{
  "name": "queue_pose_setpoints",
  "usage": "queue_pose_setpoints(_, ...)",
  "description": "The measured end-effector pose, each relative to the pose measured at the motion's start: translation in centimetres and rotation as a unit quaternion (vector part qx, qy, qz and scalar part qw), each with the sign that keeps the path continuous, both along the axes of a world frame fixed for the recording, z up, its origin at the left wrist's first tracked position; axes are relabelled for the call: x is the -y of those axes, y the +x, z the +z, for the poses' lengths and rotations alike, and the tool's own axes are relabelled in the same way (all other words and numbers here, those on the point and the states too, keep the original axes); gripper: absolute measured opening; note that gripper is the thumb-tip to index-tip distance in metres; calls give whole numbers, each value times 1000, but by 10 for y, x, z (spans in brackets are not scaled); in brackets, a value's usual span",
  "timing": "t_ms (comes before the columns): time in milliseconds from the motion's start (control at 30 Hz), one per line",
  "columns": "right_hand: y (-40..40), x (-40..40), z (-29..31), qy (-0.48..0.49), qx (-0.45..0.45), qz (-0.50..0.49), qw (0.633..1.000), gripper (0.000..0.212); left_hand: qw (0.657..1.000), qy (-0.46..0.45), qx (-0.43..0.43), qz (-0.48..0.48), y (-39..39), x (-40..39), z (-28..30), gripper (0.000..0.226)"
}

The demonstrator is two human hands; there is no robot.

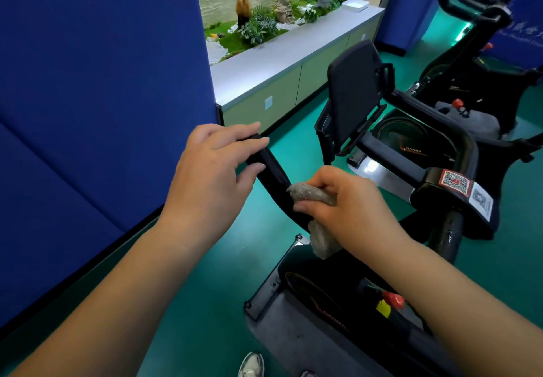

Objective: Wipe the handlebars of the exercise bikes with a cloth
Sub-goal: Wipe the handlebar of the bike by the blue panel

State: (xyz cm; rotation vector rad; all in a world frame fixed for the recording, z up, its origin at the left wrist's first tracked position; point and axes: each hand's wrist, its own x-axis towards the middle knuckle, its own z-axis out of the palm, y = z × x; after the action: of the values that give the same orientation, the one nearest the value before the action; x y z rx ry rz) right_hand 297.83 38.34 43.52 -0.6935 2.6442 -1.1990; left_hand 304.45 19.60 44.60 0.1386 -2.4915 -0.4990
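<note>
Grey cloth (316,200) bunched around the left arm of the nearest bike's handlebar (271,172), midway along the black bar, above the green floor (205,273) near the blue partition's (97,97) lower edge. Held tight in the right hand (343,204), fingers curled over the cloth and the bar. Bar end steadied by the left hand (214,168), thumb below and fingers laid over the tip, gripping it. Best done, probably, by wrapping the cloth fully round and sliding toward the tip, shifting the left hand clear first. Underside of the bar and the cloth's contact there hidden. Right arm of the handlebar hard to make out behind the console (355,91). Further bikes (470,62) cut off at the right edge.
</note>
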Motion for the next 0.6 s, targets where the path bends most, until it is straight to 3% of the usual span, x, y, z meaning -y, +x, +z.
queue_pose_setpoints(167,-8,-25,-4,9,44,15,999,19,1000,-3,-3,21,0,-6,-1,34)
queue_pose_setpoints(367,-28,9,-9,-10,59,54,997,11,999,15,8,36,0,-9,0,34)
queue_pose_setpoints(467,-37,-6,-14,17,128,85,988,22,999,23,9,38,0,-10,1,34)
queue_pose_setpoints(600,-40,-17,-18,-47,265,99,958,25,998,40,3,37,1,-11,1,34)
